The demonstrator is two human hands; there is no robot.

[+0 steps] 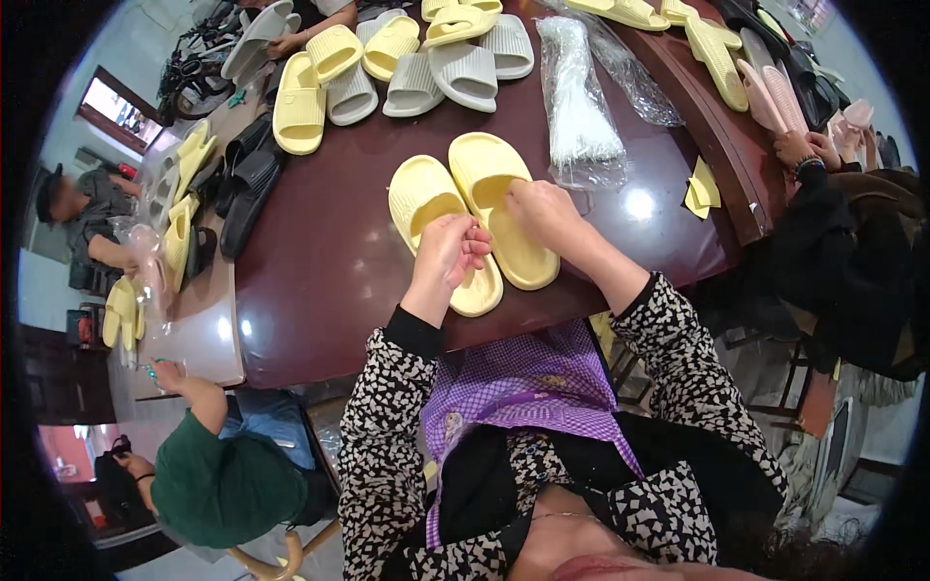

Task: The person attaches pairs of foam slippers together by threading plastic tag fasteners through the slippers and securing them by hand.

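Hands (pixel 550 215) are over yellow slippers (pixel 525 250); gray slippers (pixel 464 73), bag (pixel 584 107) beyond.

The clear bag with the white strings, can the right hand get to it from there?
Probably yes: the right hand is at the yellow slipper close by, and nothing seems to stand between it and the clear bag.

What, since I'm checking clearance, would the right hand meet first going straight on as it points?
Likely the strap of the right yellow slipper; the right hand points forward-left at its opening. Whether it would slide under or bump the edge is unclear.
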